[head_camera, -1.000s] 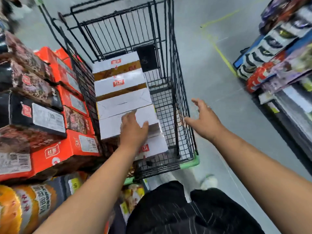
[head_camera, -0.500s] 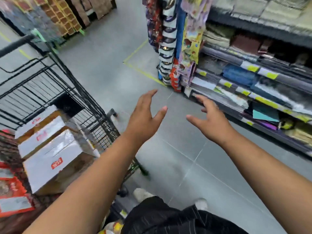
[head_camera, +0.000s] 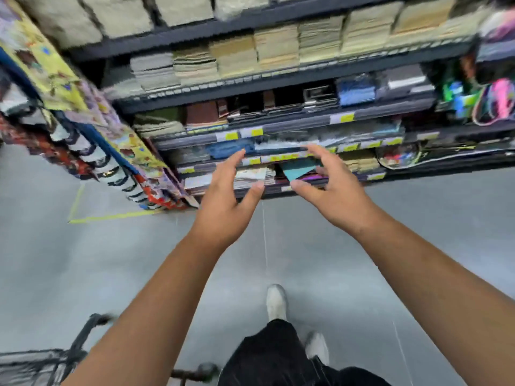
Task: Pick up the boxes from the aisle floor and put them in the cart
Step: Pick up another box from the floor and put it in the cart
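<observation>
Currently we hold left hand (head_camera: 225, 199) and right hand (head_camera: 334, 193) spread, empty, palms facing, likely pre-shaped for box width. No boxes visible on floor (head_camera: 111, 274). Cart (head_camera: 39, 363) at lower-left edge.

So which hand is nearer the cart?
The left hand: the cart sits on its side, at lower left; the right hand is farther across.
</observation>
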`<state>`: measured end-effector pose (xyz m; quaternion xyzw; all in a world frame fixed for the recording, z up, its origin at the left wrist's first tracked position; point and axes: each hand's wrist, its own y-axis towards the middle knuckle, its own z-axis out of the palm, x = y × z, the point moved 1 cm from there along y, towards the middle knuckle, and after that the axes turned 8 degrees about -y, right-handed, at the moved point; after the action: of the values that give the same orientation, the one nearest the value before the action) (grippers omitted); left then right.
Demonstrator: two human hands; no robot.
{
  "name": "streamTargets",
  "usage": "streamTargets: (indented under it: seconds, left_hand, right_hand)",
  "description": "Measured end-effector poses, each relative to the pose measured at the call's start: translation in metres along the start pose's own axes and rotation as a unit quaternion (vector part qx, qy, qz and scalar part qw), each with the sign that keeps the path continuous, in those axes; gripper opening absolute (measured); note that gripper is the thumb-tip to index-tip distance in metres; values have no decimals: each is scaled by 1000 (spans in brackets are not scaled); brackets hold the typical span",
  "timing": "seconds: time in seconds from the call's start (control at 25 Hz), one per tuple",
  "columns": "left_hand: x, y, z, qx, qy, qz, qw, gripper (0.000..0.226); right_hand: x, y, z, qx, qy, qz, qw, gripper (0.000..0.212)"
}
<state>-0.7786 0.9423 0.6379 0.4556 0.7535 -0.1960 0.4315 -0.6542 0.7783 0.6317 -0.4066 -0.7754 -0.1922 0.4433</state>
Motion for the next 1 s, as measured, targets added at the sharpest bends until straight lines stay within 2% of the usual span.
streamTargets:
  seconds: [0.24,0.4,0.6,0.72,0.84,1.0]
  left_hand:
    - [-54,110,98,173,-29,102,979,68]
    - [-115,159,180,287,-49,180,940,72]
    - [-202,172,305,404,-67,265,873,71]
    - [-252,170,380,450,-85,296,838,75]
    - [-304,166,442,475,-111,303,819,75]
    - [-394,164,538,493,-121,293,810,67]
  right_hand:
    - [-50,18,-91,-154,9,87,984,69]
    - [-84,5,-149,-256,21,148,955,68]
    - [-137,-33,-240,-381,16,226,897,68]
    - [-171,-53,-298,-422,4,243,873,68]
    - [-202,-70,-359,-441,-12,253,861,69]
    - [-254,-88,-475,-460,-30,269,846,70]
